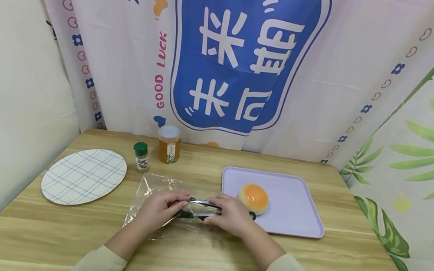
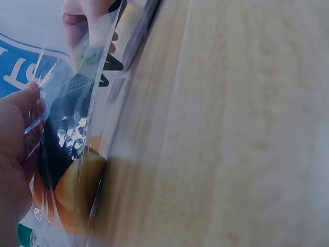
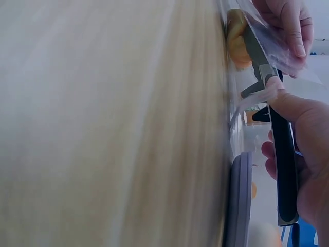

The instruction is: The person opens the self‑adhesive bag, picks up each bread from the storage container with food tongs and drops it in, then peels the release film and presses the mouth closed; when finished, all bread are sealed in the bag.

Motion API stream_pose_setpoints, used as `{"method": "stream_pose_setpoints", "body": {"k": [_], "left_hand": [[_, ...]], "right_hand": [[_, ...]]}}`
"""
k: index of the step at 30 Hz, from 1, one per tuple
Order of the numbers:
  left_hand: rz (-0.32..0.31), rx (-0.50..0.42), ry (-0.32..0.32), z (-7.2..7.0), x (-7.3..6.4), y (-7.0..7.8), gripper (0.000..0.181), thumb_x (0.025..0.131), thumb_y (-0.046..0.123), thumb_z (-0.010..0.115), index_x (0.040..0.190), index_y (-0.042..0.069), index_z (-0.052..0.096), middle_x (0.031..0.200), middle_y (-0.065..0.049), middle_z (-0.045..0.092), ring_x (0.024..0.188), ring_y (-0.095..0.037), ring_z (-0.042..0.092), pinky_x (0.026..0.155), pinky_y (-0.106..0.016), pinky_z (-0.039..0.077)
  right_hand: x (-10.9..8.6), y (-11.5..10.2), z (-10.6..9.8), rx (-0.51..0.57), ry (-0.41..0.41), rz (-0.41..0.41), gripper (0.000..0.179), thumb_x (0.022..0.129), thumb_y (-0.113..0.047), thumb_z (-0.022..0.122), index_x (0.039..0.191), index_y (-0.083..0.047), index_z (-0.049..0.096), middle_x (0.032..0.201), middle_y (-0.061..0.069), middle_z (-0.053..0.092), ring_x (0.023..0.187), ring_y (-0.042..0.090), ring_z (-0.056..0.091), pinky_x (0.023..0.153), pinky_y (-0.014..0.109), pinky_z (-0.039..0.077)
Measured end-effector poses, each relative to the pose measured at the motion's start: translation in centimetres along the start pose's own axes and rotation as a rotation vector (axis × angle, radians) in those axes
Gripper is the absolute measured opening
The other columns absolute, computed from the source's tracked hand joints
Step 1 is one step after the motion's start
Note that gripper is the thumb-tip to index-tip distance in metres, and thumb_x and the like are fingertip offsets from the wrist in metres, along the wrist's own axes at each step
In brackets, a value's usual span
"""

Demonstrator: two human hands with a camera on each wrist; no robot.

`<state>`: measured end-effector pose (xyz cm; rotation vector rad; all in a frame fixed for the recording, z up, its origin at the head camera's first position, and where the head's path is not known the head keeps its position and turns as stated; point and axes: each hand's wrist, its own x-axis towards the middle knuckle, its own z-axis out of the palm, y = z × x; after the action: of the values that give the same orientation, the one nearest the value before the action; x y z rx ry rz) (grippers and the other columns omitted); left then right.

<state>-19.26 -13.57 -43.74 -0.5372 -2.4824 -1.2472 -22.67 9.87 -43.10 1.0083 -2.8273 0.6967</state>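
My right hand [image 1: 230, 215] grips a pair of tongs [image 3: 282, 159] with black-edged handles. Their dark front ends reach into a clear plastic bag [image 1: 142, 191] that lies over the table. At the bag's mouth, my left hand [image 1: 157, 208] pinches the thin film between thumb and fingers. Inside the bag, a golden-brown bun [image 2: 85, 182] sits low against the tong tips in the left wrist view. From above, the hands and bag glare hide that bun. Another round bun [image 1: 255, 198], glossy orange on top, rests on a lilac tray [image 1: 296, 204] just beyond my right hand.
A white checked oval plate [image 1: 83, 177] lies at the left. Behind the bag stand a green-capped spice jar [image 1: 142, 158] and a honey-coloured jar [image 1: 169, 145]. Printed curtains [image 1: 344, 78] hang along the table's back edge [image 1: 289, 156].
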Motion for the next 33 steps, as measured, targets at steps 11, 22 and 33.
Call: {"method": "stream_pose_setpoints", "body": {"k": [11,22,33], "left_hand": [[-0.033,0.016,-0.005,-0.01,-0.06,0.08,0.016,0.087,0.012,0.073,0.103,0.011,0.077,0.111,-0.005,0.075,0.106,-0.023,0.071,0.084,-0.033,0.061],[-0.041,0.025,-0.011,0.04,-0.13,0.34,0.016,0.087,0.013,0.074,0.103,0.012,0.077,0.112,-0.005,0.074,0.098,-0.020,0.071,0.071,-0.027,0.059],[-0.041,0.058,-0.019,0.14,-0.12,0.32,0.017,0.087,0.015,0.073,0.104,0.011,0.076,0.114,-0.002,0.074,0.111,-0.026,0.069,0.098,-0.046,0.054]], "right_hand": [[0.27,-0.11,0.28,-0.011,-0.005,-0.007,0.058,0.078,-0.039,0.081,0.126,-0.011,0.066,0.119,0.003,0.069,0.093,0.013,0.066,0.081,0.029,0.058],[0.48,-0.47,0.67,-0.052,-0.011,-0.009,0.059,0.078,-0.043,0.080,0.125,-0.012,0.066,0.116,0.001,0.069,0.100,0.015,0.067,0.084,0.030,0.058],[0.89,-0.82,0.97,-0.066,-0.032,0.018,0.060,0.078,-0.045,0.080,0.128,-0.015,0.065,0.124,0.004,0.068,0.110,0.020,0.066,0.093,0.038,0.057]]}}
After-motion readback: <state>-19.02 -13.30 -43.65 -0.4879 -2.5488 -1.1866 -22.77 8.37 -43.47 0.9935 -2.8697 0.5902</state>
